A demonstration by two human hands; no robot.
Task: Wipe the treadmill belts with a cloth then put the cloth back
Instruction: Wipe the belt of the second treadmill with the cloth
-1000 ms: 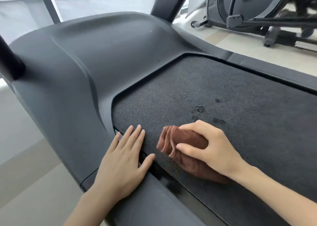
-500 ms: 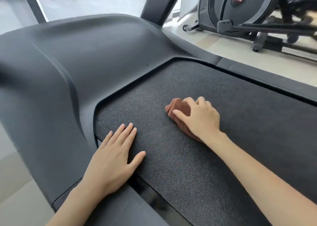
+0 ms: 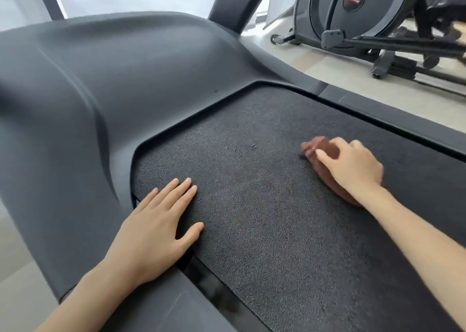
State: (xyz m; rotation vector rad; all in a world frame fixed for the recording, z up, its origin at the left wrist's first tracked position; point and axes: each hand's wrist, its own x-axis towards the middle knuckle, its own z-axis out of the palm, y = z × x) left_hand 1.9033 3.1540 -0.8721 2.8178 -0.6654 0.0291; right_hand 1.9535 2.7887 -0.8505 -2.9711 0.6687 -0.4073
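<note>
Left hand (image 3: 151, 233) flat, right hand (image 3: 353, 166) curled

The left hand (image 3: 153, 233) lay flat on the near left edge of the treadmill belt (image 3: 264, 230), partly over the side rail (image 3: 156, 304). To its right, farther along the belt, the right hand (image 3: 353, 170) rested on the cloth (image 3: 325, 155). The motor cover (image 3: 113, 84) rose behind; an exercise machine (image 3: 353, 14) stood beyond the right rail.

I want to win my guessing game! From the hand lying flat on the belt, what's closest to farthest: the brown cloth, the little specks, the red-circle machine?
1. Little specks, mid-belt, just beyond the left hand.
2. Brown cloth, to the right, under the right hand.
3. Red-circle machine, far back right.
</note>
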